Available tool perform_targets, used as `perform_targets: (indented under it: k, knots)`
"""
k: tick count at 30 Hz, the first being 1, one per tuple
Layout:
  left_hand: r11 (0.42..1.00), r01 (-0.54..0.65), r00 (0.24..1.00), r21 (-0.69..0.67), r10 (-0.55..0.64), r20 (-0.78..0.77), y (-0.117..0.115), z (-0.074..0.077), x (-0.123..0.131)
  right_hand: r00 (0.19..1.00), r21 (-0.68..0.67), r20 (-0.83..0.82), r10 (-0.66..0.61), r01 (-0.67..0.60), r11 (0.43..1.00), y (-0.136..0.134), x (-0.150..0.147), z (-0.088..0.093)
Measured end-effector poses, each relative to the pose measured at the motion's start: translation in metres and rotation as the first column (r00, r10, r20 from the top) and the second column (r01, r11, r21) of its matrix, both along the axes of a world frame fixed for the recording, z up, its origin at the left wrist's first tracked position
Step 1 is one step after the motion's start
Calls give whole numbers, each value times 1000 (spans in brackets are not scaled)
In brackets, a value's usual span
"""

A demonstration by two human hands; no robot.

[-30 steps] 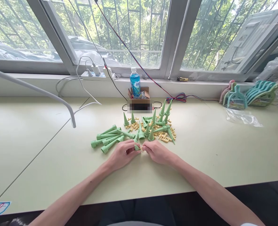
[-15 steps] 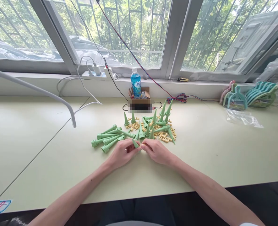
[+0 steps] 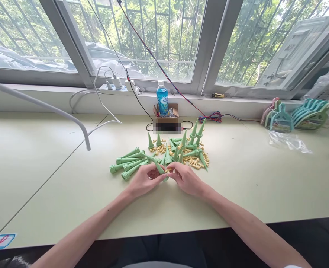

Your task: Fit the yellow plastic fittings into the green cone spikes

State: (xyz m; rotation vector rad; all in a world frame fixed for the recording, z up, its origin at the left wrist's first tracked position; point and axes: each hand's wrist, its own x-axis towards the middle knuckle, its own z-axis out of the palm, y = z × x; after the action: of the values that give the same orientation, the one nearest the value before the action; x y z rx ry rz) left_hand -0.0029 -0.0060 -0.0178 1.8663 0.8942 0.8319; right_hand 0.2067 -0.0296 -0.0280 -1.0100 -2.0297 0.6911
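My left hand (image 3: 144, 181) is closed around a green plant watering spike (image 3: 158, 165), whose pointed end slants up and to the left. Against the spike's wider end, my right hand (image 3: 186, 179) pinches a small yellow T-shaped valve (image 3: 168, 170). The fingertips of both hands nearly meet there and partly cover where the two parts join. Just beyond my hands, several green spikes stand upright, among them one broad cone (image 3: 168, 159). Loose yellow valves (image 3: 195, 162) lie scattered among them. More green spikes (image 3: 131, 173) lie in a pile left of my left hand.
Behind the heap, a blue bottle (image 3: 162, 99) stands in a small cardboard box (image 3: 170, 120). A coiled red-and-blue cable (image 3: 213, 117) lies to its right. Toy-like coloured scoops (image 3: 283, 118) and a plastic bag (image 3: 288, 141) sit far right. A white curved bar (image 3: 69, 115) crosses the left side.
The spike in my left hand has turned, so more of its length now shows, pointing up-left. The yellow valve in my right fingers is more visible at the spike's wide end.
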Motion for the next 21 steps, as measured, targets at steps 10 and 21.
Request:
perform_targets:
  k: [10,21]
  knots:
    - [991,33,996,133,-21,-91,-3,0,-1,999,-22,42,-15,16,1000,1,1,1]
    - [953,97,988,286,-56,-146,-5,2,2,997,3,65,-34,34,999,0,-1,-1]
